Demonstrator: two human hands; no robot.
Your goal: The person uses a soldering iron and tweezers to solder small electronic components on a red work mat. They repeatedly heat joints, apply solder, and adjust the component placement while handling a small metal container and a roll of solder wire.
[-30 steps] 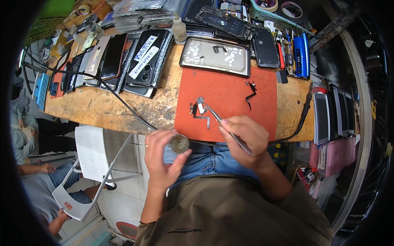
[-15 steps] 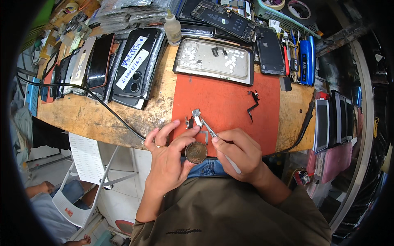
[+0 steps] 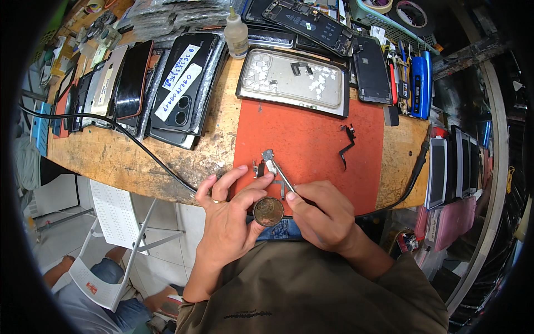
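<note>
My left hand [image 3: 229, 218] is closed round a small round tin [image 3: 268, 212] with brown, worn contents. Its index fingertip rests against a small phone flex cable part [image 3: 268, 156], grey and white at the top, on the orange-red mat [image 3: 311, 146]. Thin metal tweezers [image 3: 285, 181] are pinched in my right hand [image 3: 327, 216], their tip touching or very near the pale strip of that part. I cannot tell whether the tweezer tips grip it. Another black flex cable [image 3: 347, 146] lies apart on the mat's right side.
Beyond the mat stands a tray [image 3: 242, 92] of small white bits, with a dropper bottle [image 3: 236, 38] beside it. Phones [image 3: 186, 89] are stacked at left; a black cable [image 3: 146, 142] crosses the bench. Another person [image 3: 97, 295] sits near a white folding chair [image 3: 111, 211].
The tweezers have turned slightly at the flex cable part, and the view has shifted a little. My left hand keeps its hold on the tin. The person at lower left has moved.
</note>
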